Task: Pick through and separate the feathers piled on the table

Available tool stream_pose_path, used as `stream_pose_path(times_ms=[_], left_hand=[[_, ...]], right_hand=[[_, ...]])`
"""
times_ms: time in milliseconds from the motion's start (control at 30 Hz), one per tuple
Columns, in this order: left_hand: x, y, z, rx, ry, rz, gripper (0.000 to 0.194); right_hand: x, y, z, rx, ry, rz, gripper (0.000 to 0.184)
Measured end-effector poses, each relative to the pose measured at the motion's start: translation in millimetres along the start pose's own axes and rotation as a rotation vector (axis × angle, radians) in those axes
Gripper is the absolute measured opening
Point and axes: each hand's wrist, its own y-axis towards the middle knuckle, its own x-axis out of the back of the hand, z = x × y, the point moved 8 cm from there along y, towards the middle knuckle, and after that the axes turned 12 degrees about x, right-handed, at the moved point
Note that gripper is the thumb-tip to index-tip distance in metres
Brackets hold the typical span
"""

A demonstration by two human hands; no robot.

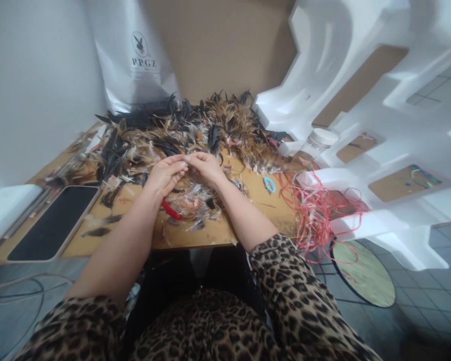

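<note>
My left hand point(168, 175) and my right hand point(206, 168) meet above the middle of the table, fingertips pinched together. What lies between the fingertips is too small to make out. Beneath and around them spread loose feathers point(199, 198), white, brown and black. A red curved object point(172, 209) shows beside my left wrist; I cannot tell its kind. Behind the hands lies a wide heap of black and brown feathers point(150, 133), with a bushier brown bunch point(229, 118) at the back.
A phone point(56, 223) lies at the left, by a white box point(11, 210). A turquoise loop point(269, 185) and tangled red string point(315, 215) lie to the right. White foam pieces point(323, 50) stand there with a lidded jar point(319, 143). A printed white bag point(135, 60) stands behind.
</note>
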Motion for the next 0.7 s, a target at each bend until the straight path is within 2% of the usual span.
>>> stream_pose_path(times_ms=[100, 333, 567, 700], left_hand=[[-2.7, -1.0, 1.1, 0.024, 0.013, 0.021, 0.028], [-10.0, -2.7, 3.2, 0.065, 0.037, 0.106, 0.025], [-15.0, -5.9, 7.9, 0.125, 0.057, 0.198, 0.031], [-14.6, -5.1, 7.7, 0.128, 0.034, 0.209, 0.031]], right_hand=[[-2.6, -0.8, -4.3, -0.062, 0.092, 0.039, 0.037], [-3.6, 1.3, -6.8, -0.085, 0.232, 0.077, 0.034], [-10.8, -6.7, -7.1, -0.228, 0.297, 0.234, 0.035], [-9.8, -5.5, -2.6, -0.201, 0.321, 0.206, 0.033]])
